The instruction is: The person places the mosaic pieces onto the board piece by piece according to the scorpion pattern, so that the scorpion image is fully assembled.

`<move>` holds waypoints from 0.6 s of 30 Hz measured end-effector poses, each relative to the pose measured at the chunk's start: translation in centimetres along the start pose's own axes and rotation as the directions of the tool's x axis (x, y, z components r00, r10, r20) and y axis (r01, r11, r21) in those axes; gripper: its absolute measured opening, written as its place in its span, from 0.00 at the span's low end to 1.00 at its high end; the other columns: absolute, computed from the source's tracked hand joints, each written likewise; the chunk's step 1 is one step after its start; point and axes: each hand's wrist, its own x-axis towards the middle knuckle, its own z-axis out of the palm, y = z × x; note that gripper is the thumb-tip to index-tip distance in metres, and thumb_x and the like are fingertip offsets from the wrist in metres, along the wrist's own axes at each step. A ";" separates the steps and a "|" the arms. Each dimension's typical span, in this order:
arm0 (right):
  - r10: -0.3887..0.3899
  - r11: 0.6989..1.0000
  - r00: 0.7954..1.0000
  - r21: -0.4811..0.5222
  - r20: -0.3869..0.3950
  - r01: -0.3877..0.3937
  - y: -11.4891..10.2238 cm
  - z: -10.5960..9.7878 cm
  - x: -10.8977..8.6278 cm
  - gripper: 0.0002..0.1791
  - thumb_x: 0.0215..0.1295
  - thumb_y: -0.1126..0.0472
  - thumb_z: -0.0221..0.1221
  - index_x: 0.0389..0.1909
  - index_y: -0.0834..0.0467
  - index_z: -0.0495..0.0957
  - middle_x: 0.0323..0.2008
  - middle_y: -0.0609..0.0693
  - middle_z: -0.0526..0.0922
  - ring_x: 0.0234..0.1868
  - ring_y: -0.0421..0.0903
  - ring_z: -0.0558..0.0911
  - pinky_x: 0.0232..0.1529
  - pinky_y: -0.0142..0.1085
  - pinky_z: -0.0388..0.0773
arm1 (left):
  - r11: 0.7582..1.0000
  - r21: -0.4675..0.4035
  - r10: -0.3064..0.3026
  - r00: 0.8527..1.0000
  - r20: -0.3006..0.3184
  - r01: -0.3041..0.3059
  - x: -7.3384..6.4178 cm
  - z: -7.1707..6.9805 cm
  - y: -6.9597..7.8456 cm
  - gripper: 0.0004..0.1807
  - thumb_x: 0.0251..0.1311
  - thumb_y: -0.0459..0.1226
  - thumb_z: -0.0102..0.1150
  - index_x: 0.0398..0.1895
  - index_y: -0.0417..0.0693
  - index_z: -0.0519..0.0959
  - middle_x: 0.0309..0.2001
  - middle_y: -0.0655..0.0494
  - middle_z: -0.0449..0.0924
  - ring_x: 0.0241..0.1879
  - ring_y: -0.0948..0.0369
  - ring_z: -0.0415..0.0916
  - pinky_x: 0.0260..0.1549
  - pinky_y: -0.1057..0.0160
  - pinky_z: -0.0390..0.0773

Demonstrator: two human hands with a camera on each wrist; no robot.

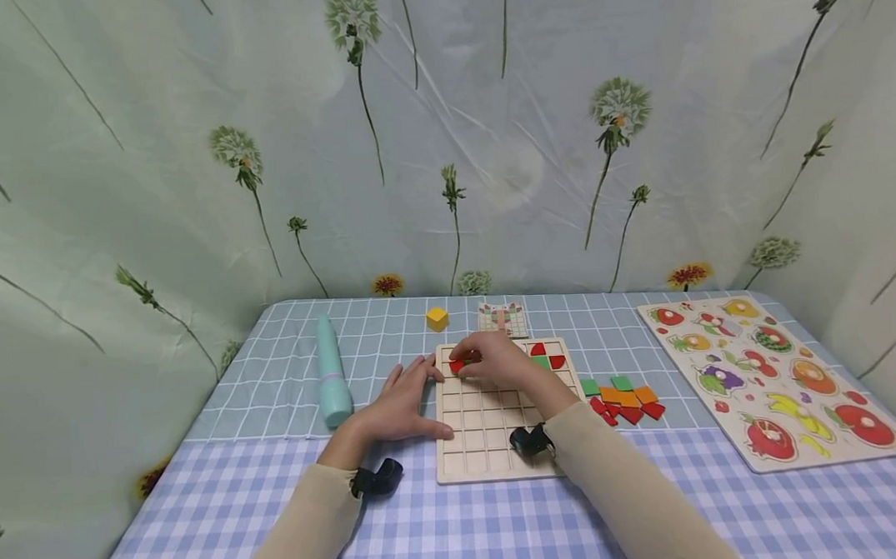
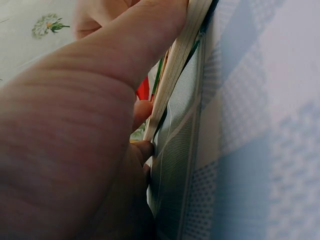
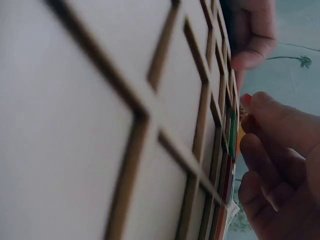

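Note:
A wooden grid board (image 1: 474, 462) lies on the table. My left hand (image 1: 401, 405) rests at its left edge, fingers spread and fairly straight, thumb along the rim. Over the board's far left part, my right hand (image 1: 492, 363) pinches a small red piece (image 3: 246, 100) between thumb and finger. Beside those fingertips a red piece (image 1: 456, 367) shows in the head view; whether it is the same one, I cannot tell. Red quarter-round pieces (image 1: 558, 362) and a green piece (image 1: 542, 362) sit in the far right cells. The right hand partly covers the far row.
Loose green, orange (image 1: 622, 398) and red pieces (image 1: 631, 415) lie right of the board. Behind it stand a patterned card (image 1: 515, 320) and a yellow block (image 1: 437, 318). A teal tapered object (image 1: 333, 376) lies left; a fruit puzzle board (image 1: 731, 400) lies far right.

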 end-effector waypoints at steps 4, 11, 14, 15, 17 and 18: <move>0.055 0.998 0.998 -0.006 0.017 -0.055 -0.2 0.5 0.4 0.12 0.63 0.62 0.67 0.47 0.53 0.85 0.46 0.47 0.86 0.48 0.44 0.82 0.55 0.43 0.80 | 1.000 -0.001 0.002 1.000 0.000 -0.002 0.1 0.1 0.1 0.40 0.46 0.59 0.75 0.56 0.54 0.65 0.81 0.45 0.45 0.82 0.47 0.35 0.77 0.39 0.31; 0.057 0.997 0.998 -0.059 0.011 -0.056 -0.2 0.6 0.8 0.11 0.61 0.60 0.69 0.45 0.52 0.86 0.43 0.46 0.85 0.48 0.44 0.81 0.56 0.43 0.79 | 1.000 0.002 0.008 1.000 -0.004 -0.008 0.2 0.1 0.3 0.40 0.46 0.58 0.76 0.56 0.53 0.66 0.81 0.44 0.46 0.81 0.46 0.36 0.77 0.38 0.31; 0.037 0.995 0.999 -0.094 0.014 -0.036 -0.2 0.5 0.9 0.11 0.61 0.59 0.69 0.45 0.51 0.86 0.42 0.46 0.83 0.44 0.43 0.79 0.53 0.41 0.79 | 1.000 0.013 0.006 1.000 -0.006 -0.006 0.1 0.1 0.3 0.41 0.45 0.58 0.76 0.57 0.53 0.65 0.81 0.44 0.47 0.81 0.46 0.36 0.77 0.38 0.31; 0.034 0.994 0.999 -0.108 0.015 -0.032 -0.2 0.5 1.0 0.11 0.61 0.59 0.69 0.45 0.51 0.86 0.41 0.45 0.83 0.43 0.42 0.78 0.52 0.40 0.79 | 1.000 0.015 0.007 1.000 -0.008 -0.007 0.1 0.1 0.2 0.41 0.45 0.58 0.76 0.57 0.53 0.65 0.81 0.44 0.47 0.81 0.46 0.36 0.77 0.38 0.31; 0.035 0.991 0.999 -0.132 0.019 -0.032 -0.2 0.6 1.1 0.11 0.61 0.58 0.69 0.45 0.49 0.86 0.41 0.44 0.82 0.42 0.41 0.77 0.50 0.39 0.78 | 1.000 0.019 0.008 1.000 -0.009 -0.008 0.1 0.1 0.2 0.41 0.45 0.58 0.76 0.57 0.53 0.65 0.81 0.44 0.47 0.81 0.46 0.37 0.77 0.39 0.31; 0.040 0.989 0.999 -0.141 0.020 -0.037 -0.3 0.7 1.2 0.11 0.61 0.57 0.69 0.45 0.48 0.86 0.41 0.44 0.82 0.41 0.41 0.77 0.50 0.39 0.78 | 1.000 0.019 0.008 1.000 -0.009 -0.008 0.1 0.0 0.2 0.41 0.45 0.58 0.76 0.57 0.53 0.65 0.80 0.44 0.47 0.81 0.46 0.37 0.77 0.39 0.31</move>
